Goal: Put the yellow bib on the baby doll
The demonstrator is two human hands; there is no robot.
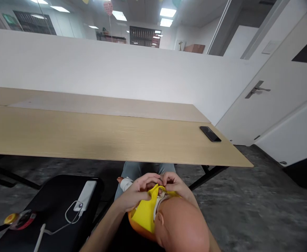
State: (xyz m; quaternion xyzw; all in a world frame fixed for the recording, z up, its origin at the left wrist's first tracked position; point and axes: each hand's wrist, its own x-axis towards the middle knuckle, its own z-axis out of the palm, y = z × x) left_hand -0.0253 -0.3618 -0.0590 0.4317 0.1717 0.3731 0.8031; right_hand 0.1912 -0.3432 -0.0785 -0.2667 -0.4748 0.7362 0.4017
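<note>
A bald, flesh-coloured manikin head (182, 227) lies in my lap, its crown toward me and one ear showing. A yellow flexible piece (145, 213) sits against it, with an orange part (134, 225) beneath and a pale strip (160, 199) along its edge. My left hand (140, 190) pinches the top of the yellow piece, and my right hand (173, 182) grips the same area from the other side. Their fingertips nearly meet, hiding what lies between them. A small white object (126, 183) sits just beyond my left hand, over my jeans-clad knees (134, 170).
A long pale wooden table (103, 136) runs ahead, with a black smartphone (210, 134) near its right end. To the left, a black padded surface (45, 210) holds a white power bank (86, 196) with a cable. A white door (274, 77) stands right.
</note>
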